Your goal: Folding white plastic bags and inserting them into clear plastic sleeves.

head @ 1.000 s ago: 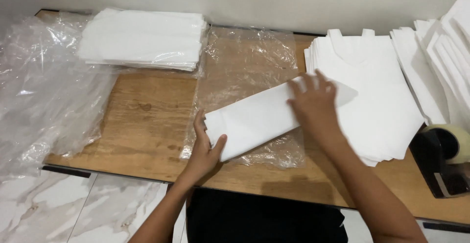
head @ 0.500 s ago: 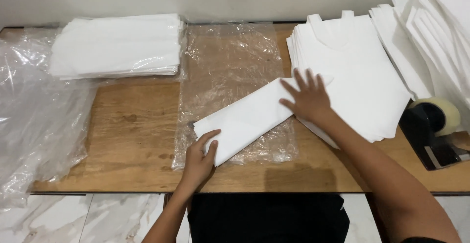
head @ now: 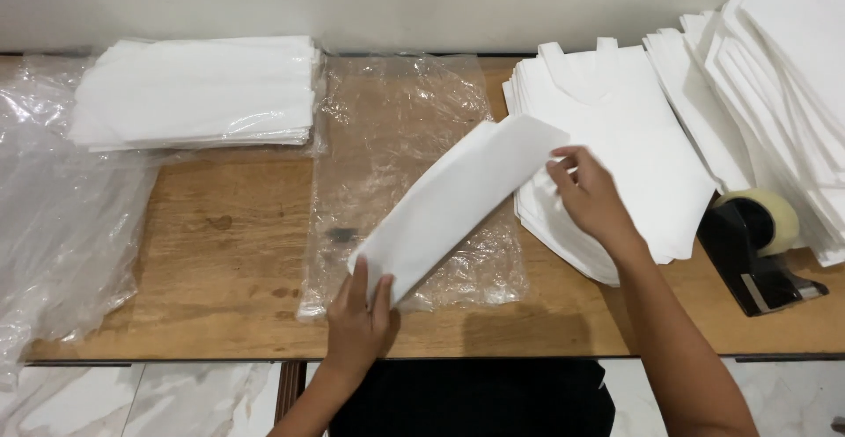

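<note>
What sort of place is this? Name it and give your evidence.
Probably a small packing station, not a home table. Stacks of white bags lie on the wooden table, clear plastic sleeves are spread out, and a tape dispenser stands at the right.

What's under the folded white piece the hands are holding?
A clear plastic bag lies flat under the folded piece, on the wooden table. The left hand and right hand grip its ends. The plastic directly beneath is hidden.

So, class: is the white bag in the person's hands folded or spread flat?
Folded. The bag is a narrow strip, far slimmer than the flat bags in the stack beside it.
</note>
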